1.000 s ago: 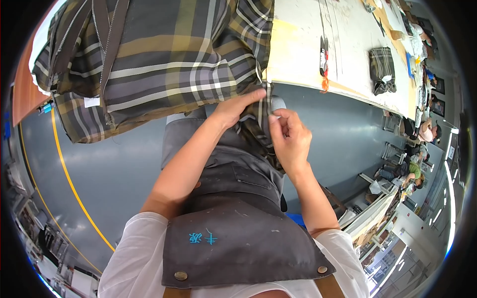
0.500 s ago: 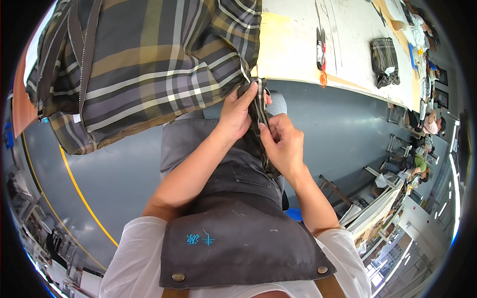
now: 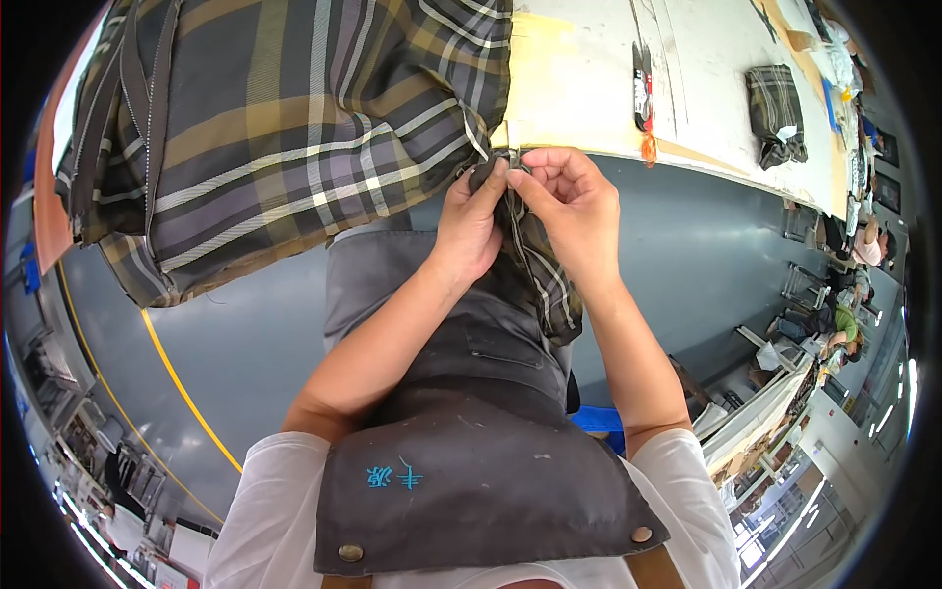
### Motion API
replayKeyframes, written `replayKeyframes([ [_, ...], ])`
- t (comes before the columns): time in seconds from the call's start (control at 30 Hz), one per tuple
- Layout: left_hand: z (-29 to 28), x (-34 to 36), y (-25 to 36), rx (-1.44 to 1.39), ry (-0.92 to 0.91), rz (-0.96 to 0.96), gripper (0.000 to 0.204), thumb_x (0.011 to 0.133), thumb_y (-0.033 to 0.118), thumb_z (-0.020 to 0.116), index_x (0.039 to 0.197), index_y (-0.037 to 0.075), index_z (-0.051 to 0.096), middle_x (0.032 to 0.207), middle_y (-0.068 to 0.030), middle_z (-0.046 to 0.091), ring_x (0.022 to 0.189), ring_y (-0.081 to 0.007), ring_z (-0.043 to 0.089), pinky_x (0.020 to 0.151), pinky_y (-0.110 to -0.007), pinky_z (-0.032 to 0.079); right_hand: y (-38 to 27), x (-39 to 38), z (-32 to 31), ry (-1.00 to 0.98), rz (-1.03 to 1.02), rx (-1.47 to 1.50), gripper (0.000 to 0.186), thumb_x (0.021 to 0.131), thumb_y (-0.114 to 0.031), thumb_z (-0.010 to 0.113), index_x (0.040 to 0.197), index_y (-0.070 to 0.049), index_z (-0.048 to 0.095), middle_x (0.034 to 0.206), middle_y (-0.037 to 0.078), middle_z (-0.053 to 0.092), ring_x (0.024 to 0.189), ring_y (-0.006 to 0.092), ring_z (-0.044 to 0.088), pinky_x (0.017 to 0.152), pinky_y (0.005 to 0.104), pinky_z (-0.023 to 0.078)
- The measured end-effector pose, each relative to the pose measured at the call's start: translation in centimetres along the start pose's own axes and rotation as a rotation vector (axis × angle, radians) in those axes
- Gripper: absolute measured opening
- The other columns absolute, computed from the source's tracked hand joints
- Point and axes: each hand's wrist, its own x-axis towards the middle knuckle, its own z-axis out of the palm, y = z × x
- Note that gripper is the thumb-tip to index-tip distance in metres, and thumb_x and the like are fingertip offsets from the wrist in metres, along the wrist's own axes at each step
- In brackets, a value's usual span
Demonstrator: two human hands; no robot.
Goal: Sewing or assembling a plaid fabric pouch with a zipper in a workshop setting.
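Observation:
A large plaid cloth piece [image 3: 275, 147] in dark grey, olive and white lies over the table edge at the upper left, with zips [image 3: 152, 128] along its left part. My left hand [image 3: 468, 224] pinches the cloth's narrow right end between thumb and fingers, just off the table edge. Close beside it, my right hand [image 3: 579, 206] has thumb and forefinger pressed together at the same dark edge, its other fingers curled. What lies between those fingertips is small and partly hidden. Below both hands hangs a plaid cloth tail [image 3: 549, 280], against my dark apron [image 3: 471, 422].
On the pale tabletop [image 3: 579, 88] lies a slim black and red tool [image 3: 643, 90] with an orange end. Farther right sits a folded plaid bundle [image 3: 775, 113]. People [image 3: 844, 324] and benches are at the far right. Yellow lines [image 3: 191, 393] mark the grey floor.
My right hand has moved up the plaid strip to meet my left thumb at the table edge. The cloth tail now hangs loose below, farther right. My left hand keeps its pinch.

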Motion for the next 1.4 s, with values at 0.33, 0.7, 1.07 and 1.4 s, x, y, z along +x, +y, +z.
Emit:
replayKeyframes([
  [0.33, -0.6, 0.1, 0.2, 0.068, -0.056, 0.026, 0.014, 0.088, 0.019, 0.057, 0.093, 0.006, 0.058, 0.089, 0.0013, 0.059, 0.082, -0.0056, 0.053, 0.074, -0.023, 0.043, -0.8, 0.0, 0.6, -0.013, 0.04, 0.06, 0.019, 0.077, 0.004, 0.063, 0.094, 0.001, 0.056, 0.078, -0.003, 0.052, 0.066, 0.0012, 0.048, 0.061, 0.0151, 0.041],
  [0.7, -1.1, 0.0, 0.3, 0.152, -0.073, 0.024, 0.021, 0.091, 0.023, 0.051, 0.097, 0.004, 0.057, 0.094, -0.0027, 0.059, 0.088, -0.0098, 0.055, 0.08, -0.027, 0.044, -0.8, -0.2, 0.3, -0.003, 0.023, 0.069, 0.017, 0.078, 0.006, 0.058, 0.095, 0.002, 0.055, 0.082, 0.0, 0.054, 0.068, 0.0033, 0.051, 0.062, 0.0167, 0.044],
  [1.07, -0.3, -0.1, 0.8, 0.092, -0.054, 0.017, 0.016, 0.088, 0.019, 0.058, 0.096, 0.005, 0.057, 0.091, -0.0007, 0.06, 0.081, -0.0068, 0.054, 0.073, -0.023, 0.045, -1.2, -0.7, -0.1, -0.074, -0.007, -0.07, 0.026, 0.073, 0.008, 0.058, 0.099, 0.004, 0.055, 0.089, 0.005, 0.055, 0.077, 0.0082, 0.055, 0.071, 0.0203, 0.047],
  [1.4, -0.6, 0.0, 0.6, 0.1, -0.05, 0.01, 0.018, 0.087, 0.02, 0.059, 0.096, 0.005, 0.058, 0.091, -0.0007, 0.06, 0.084, -0.0066, 0.053, 0.076, -0.023, 0.043, -1.6, -0.6, 1.0, 0.096, -0.374, -0.5, 0.018, 0.068, 0.002, 0.064, 0.085, 0.0, 0.058, 0.072, 0.008, 0.059, 0.057, 0.0164, 0.059, 0.055, 0.0265, 0.05],
])
